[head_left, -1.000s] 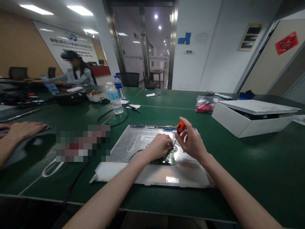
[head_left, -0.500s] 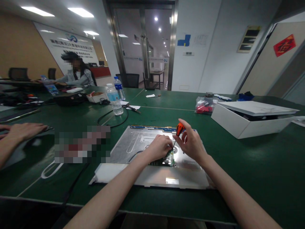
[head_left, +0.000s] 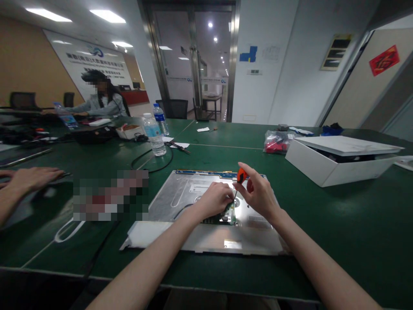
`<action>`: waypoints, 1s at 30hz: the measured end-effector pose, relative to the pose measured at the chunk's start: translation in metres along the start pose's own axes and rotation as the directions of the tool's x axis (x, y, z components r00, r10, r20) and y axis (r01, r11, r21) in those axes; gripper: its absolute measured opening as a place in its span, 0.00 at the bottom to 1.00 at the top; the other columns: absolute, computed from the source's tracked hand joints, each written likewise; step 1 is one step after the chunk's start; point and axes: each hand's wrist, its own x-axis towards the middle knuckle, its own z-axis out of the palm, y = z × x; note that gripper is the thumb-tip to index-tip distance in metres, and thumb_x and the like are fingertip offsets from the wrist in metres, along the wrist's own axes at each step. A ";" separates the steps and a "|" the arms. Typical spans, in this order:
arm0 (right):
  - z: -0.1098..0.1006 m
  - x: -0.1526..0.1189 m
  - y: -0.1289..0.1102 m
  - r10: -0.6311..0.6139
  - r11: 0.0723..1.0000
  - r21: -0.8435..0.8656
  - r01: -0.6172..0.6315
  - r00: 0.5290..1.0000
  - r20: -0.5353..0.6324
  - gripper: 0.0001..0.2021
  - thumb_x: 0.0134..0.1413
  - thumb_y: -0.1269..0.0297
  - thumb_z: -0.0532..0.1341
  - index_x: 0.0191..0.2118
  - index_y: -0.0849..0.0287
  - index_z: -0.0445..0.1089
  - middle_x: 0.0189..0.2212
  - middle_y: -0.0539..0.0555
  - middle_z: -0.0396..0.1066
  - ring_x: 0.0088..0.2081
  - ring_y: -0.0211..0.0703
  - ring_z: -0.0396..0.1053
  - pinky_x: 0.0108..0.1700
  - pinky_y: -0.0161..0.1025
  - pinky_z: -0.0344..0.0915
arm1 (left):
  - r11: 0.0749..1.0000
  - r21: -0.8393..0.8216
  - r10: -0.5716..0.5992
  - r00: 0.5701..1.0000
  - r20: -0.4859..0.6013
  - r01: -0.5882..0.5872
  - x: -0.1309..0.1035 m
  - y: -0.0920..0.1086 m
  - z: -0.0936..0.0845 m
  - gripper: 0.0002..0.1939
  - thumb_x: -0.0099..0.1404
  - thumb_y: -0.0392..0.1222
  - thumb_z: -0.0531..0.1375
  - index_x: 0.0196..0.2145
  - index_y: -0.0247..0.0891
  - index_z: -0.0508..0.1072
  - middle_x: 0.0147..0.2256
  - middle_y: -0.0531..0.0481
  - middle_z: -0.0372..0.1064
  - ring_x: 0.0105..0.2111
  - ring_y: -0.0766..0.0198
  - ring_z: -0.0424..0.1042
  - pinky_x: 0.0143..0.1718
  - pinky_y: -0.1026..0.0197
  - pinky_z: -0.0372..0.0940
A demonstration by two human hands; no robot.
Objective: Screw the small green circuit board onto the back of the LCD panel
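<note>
A flat metal display panel [head_left: 258,234] lies on the table in front of me, with a blue circuit strip along its far edge. On its middle sits a green circuit board [head_left: 232,218], partly covered by my left hand. An orange and black screwdriver [head_left: 241,174] stands nearly upright, its thin shaft pointing down at the board. My right hand [head_left: 256,189] grips its handle between thumb and fingers. Curled and closed, the fingers of my left hand [head_left: 217,197] meet by the screwdriver's tip; what they pinch, if anything, is hidden.
A white box [head_left: 322,170] with a raised lid stands to the right, near a plastic bag with red contents [head_left: 276,144]. Water bottles [head_left: 155,135] and a black cable [head_left: 169,161] are at back left. Another person's hand [head_left: 38,177] rests at the left; someone sits beyond.
The screwdriver's handle has turned and shifted slightly to the left in my right hand's fingers. My left hand and the panel stay where they were.
</note>
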 end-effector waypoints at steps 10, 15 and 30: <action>0.000 0.001 -0.003 0.059 0.998 0.016 -0.059 0.998 0.016 0.26 0.57 0.68 0.56 0.60 0.58 0.52 0.27 0.47 0.66 0.18 0.32 0.58 0.22 0.33 0.59 | 1.000 0.005 -0.001 1.000 0.010 0.001 0.000 -0.001 0.000 0.08 0.58 0.29 0.59 0.30 0.36 0.77 0.32 0.48 0.73 0.33 0.61 0.70 0.37 0.61 0.61; 0.000 0.001 -0.001 0.016 1.000 -0.019 -0.016 1.000 0.005 0.25 0.57 0.65 0.57 0.60 0.55 0.53 0.24 0.44 0.62 0.18 0.32 0.57 0.23 0.33 0.60 | 1.000 -0.015 0.009 1.000 0.006 -0.008 0.000 -0.001 0.001 0.09 0.57 0.28 0.58 0.29 0.37 0.76 0.32 0.48 0.73 0.34 0.61 0.71 0.37 0.61 0.62; 0.000 0.000 -0.002 0.027 0.999 -0.020 -0.026 1.000 0.013 0.26 0.56 0.66 0.58 0.60 0.56 0.54 0.26 0.46 0.66 0.19 0.33 0.58 0.25 0.35 0.62 | 1.000 -0.009 0.000 1.000 0.000 0.000 0.000 0.000 0.000 0.09 0.57 0.28 0.58 0.29 0.36 0.77 0.32 0.48 0.73 0.34 0.61 0.71 0.38 0.61 0.62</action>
